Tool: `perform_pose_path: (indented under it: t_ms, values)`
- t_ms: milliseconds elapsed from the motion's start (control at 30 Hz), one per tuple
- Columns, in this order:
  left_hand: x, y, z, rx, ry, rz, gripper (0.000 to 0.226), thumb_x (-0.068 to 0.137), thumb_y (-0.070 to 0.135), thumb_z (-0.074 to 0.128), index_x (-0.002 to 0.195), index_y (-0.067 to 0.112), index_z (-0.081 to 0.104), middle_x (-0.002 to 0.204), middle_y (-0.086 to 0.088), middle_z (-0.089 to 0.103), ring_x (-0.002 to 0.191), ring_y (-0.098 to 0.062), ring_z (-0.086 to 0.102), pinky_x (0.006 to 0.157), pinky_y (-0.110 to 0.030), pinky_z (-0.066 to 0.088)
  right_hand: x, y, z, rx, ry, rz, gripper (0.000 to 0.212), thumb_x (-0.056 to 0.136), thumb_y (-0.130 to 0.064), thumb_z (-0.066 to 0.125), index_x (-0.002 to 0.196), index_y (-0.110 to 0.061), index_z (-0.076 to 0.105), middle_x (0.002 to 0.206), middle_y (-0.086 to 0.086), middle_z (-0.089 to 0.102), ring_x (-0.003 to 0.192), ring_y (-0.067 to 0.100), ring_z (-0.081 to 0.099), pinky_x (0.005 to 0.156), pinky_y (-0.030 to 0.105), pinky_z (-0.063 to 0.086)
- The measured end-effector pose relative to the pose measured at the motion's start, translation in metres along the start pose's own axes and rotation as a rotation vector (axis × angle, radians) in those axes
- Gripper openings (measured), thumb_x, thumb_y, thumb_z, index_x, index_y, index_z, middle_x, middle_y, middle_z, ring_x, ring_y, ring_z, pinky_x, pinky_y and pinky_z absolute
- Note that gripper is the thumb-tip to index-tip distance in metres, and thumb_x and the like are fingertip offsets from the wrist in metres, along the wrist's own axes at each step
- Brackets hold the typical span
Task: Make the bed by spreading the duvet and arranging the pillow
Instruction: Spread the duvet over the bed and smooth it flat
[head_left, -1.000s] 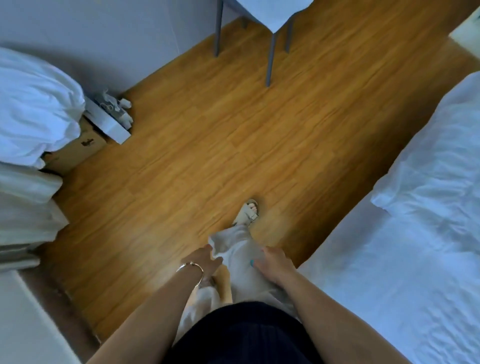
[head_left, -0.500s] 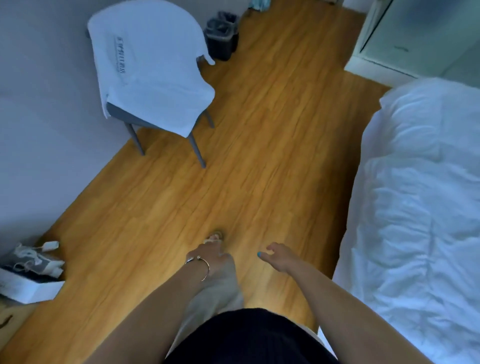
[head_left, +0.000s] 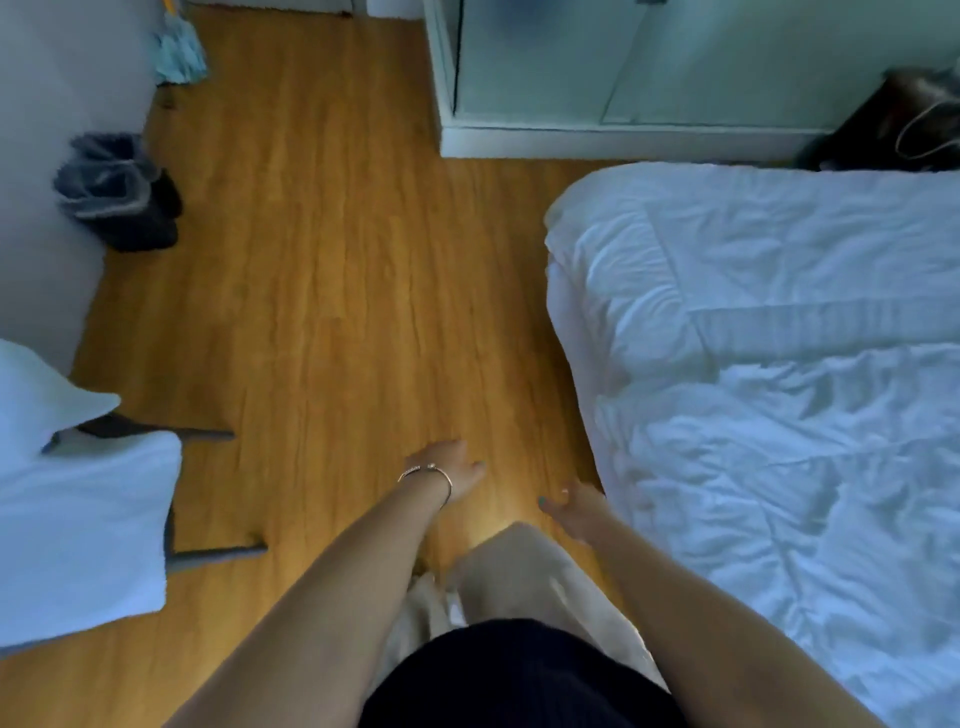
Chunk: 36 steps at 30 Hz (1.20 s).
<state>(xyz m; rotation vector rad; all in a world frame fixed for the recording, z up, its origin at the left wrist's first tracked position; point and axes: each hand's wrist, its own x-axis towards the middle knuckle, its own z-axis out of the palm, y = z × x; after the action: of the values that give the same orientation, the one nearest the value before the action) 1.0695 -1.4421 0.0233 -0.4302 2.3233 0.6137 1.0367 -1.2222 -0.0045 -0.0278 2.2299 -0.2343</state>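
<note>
Left hand (head_left: 451, 472): empty, fingers loose, left of the bed (head_left: 576, 332).
Right hand (head_left: 576, 506): empty, relaxed, just beside the duvet (head_left: 769, 415).

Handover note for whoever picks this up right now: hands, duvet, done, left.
Left hand: open, holding nothing, out over the wooden floor.
Right hand: open, empty, close to the bed's edge, not touching it.
Duvet: on the bed, rumpled and creased.
Pillow: not in view.
Done: nothing visible.
Left: spread and smooth the duvet, then place the pillow.
</note>
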Motion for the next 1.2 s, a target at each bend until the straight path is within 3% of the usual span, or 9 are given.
perform_pose_path:
  t_ms: [133,233,333,433,633,900,967,1067,1200]
  values:
    - [0.097,0.062,-0.063,0.132,-0.042,0.135,0.049,0.090,0.052,0.040,0.124,0.020,0.053,0.125,-0.002,0.059,0.113,-0.025,0.056,0.088,-0.035,0.046,0.063,-0.017,-0.074,0.143,0.090,0.097,0.065,0.092,-0.056,0.050,0.137,-0.009,0.045,0.134,0.010,0.051,0.112,0.028,0.057,0.091,0.037,0.049]
    - [0.180,0.109,-0.109,0.188,-0.035,0.215,0.048,0.091,0.052,0.042,0.125,0.019,0.052,0.124,-0.003,0.059,0.110,-0.026,0.057,0.090,-0.036,0.047,0.122,-0.023,-0.129,0.217,0.109,0.133,0.065,0.093,-0.056,0.047,0.139,-0.010,0.042,0.136,0.011,0.048,0.115,0.029,0.055,0.096,0.041,0.048]
    - [0.245,0.151,-0.142,0.183,-0.067,0.228,0.052,0.093,0.052,0.042,0.133,0.019,0.047,0.130,-0.002,0.055,0.113,-0.024,0.056,0.092,-0.039,0.047,0.176,-0.024,-0.180,0.262,0.091,0.170,0.064,0.095,-0.051,0.047,0.143,-0.009,0.038,0.140,0.013,0.045,0.127,0.031,0.047,0.103,0.040,0.041]
    - [0.295,0.190,-0.180,0.157,-0.099,0.289,0.053,0.095,0.048,0.044,0.139,0.018,0.042,0.137,-0.002,0.050,0.118,-0.024,0.053,0.090,-0.035,0.046,0.212,-0.031,-0.236,0.343,0.093,0.220,0.060,0.095,-0.048,0.049,0.140,-0.010,0.041,0.139,0.012,0.045,0.126,0.031,0.047,0.103,0.042,0.041]
    - [0.420,0.260,-0.269,0.115,-0.061,0.343,0.047,0.093,0.047,0.046,0.130,0.017,0.047,0.125,-0.005,0.057,0.105,-0.024,0.058,0.089,-0.039,0.050,0.300,-0.039,-0.361,0.461,0.166,0.254,0.066,0.094,-0.046,0.053,0.147,-0.011,0.033,0.146,0.011,0.039,0.130,0.029,0.044,0.106,0.041,0.039]
    - [0.632,0.350,-0.360,0.193,-0.153,0.465,0.054,0.093,0.047,0.049,0.140,0.022,0.040,0.138,-0.004,0.049,0.124,-0.024,0.048,0.100,-0.042,0.045,0.460,-0.069,-0.504,0.609,0.300,0.334,0.072,0.092,-0.048,0.056,0.152,-0.030,0.020,0.150,0.004,0.035,0.135,0.024,0.040,0.102,0.042,0.042]
    - [0.679,0.373,-0.371,0.175,-0.197,0.471,0.055,0.092,0.044,0.053,0.140,0.021,0.041,0.139,-0.006,0.048,0.125,-0.025,0.047,0.101,-0.041,0.044,0.497,-0.071,-0.531,0.570,0.325,0.422,0.081,0.088,-0.052,0.059,0.151,-0.041,0.010,0.156,0.006,0.022,0.143,0.028,0.024,0.104,0.048,0.040]
    - [0.732,0.396,-0.374,0.125,-0.265,0.512,0.061,0.089,0.042,0.060,0.143,0.022,0.037,0.142,-0.005,0.043,0.127,-0.024,0.045,0.102,-0.039,0.044,0.546,-0.077,-0.547,0.506,0.339,0.610,0.101,0.077,-0.069,0.062,0.143,-0.057,-0.013,0.160,0.012,-0.014,0.146,0.042,-0.006,0.107,0.057,0.032]
    - [0.780,0.407,-0.361,0.106,-0.307,0.528,0.095,0.077,0.049,0.073,0.150,0.026,0.017,0.153,-0.002,0.023,0.140,-0.027,0.024,0.111,-0.044,0.033,0.586,-0.079,-0.545,0.458,0.287,0.707,0.114,0.068,-0.079,0.059,0.134,-0.059,-0.032,0.153,0.012,-0.035,0.141,0.049,-0.021,0.109,0.066,0.020]
